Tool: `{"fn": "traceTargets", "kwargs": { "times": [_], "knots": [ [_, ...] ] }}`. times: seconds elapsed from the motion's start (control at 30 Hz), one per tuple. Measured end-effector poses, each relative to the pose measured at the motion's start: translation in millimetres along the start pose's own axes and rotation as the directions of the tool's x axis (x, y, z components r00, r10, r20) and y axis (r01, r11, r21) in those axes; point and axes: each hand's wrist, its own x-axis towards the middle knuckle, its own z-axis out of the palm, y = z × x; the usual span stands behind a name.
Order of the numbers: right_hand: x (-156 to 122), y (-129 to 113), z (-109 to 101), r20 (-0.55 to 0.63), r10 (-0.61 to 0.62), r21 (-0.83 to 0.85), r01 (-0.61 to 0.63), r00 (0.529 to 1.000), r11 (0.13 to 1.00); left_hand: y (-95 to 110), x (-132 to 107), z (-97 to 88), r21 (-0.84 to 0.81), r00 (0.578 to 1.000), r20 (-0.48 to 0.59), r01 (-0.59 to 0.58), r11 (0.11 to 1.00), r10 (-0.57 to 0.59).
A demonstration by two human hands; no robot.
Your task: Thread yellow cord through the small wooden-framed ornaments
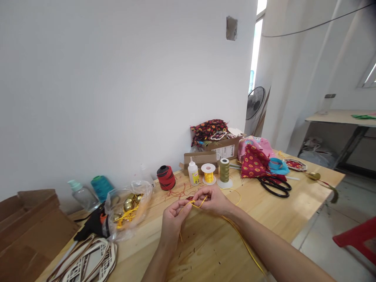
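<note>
Both hands are close together above the wooden table, working on a thin yellow cord (240,234). My left hand (175,215) pinches the cord between thumb and forefinger, and a short end hangs below it. My right hand (210,199) grips the cord too, with a small loop showing between the two hands. From there a long length runs under my right forearm to the table's near edge. Behind the hands stand a spool of yellow cord (208,177), a white glue bottle (193,172) and an olive thread spool (224,171). A small red piece behind the fingers is mostly hidden.
On the left lie a plastic bag (141,196) with brass bells, wooden cut-out frames (102,258) and a cardboard box (32,235). A red-and-black thread cone (166,178) stands near the wall. Black-handled scissors (274,187), red patterned fabric (254,164) and a bell (313,176) lie rightward.
</note>
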Motion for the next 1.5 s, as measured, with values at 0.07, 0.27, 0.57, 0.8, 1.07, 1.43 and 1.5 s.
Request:
{"fn": "traceTargets", "kwargs": {
  "times": [0.07,0.27,0.57,0.8,1.07,1.43,1.5],
  "knots": [
    [1,1,1,-0.008,-0.075,-0.057,0.075,0.997,0.996,-2,2,-3.0,0.012,1.0,0.018,-0.001,1.0,0.001],
    [1,2,1,-0.008,-0.371,-0.321,0.349,0.929,0.881,-12,9,-14.2,0.11,0.998,0.067,-0.029,0.994,0.021],
    [1,6,2,-0.005,-0.57,-0.487,0.496,0.822,0.719,-14,11,-19.2,0.191,0.995,0.1,-0.033,0.981,0.014],
    [0,9,3,-0.012,-0.612,-0.538,0.511,0.791,0.671,-13,10,-17.5,0.198,0.995,0.099,-0.011,0.98,-0.009],
    [1,9,3,-0.057,-0.56,-0.538,0.447,0.827,0.715,-10,7,-15.9,0.138,0.996,0.089,-0.014,0.99,0.002],
    [-7,-4,-2,0.147,-0.392,-0.357,0.419,0.908,0.835,-13,10,-21.3,0.135,0.998,0.059,-0.02,0.991,0.012],
    [-7,-5,-4,0.186,-0.354,-0.327,0.397,0.917,0.857,-13,11,-21.7,0.13,0.998,0.064,-0.018,0.991,0.01]
  ]
}}
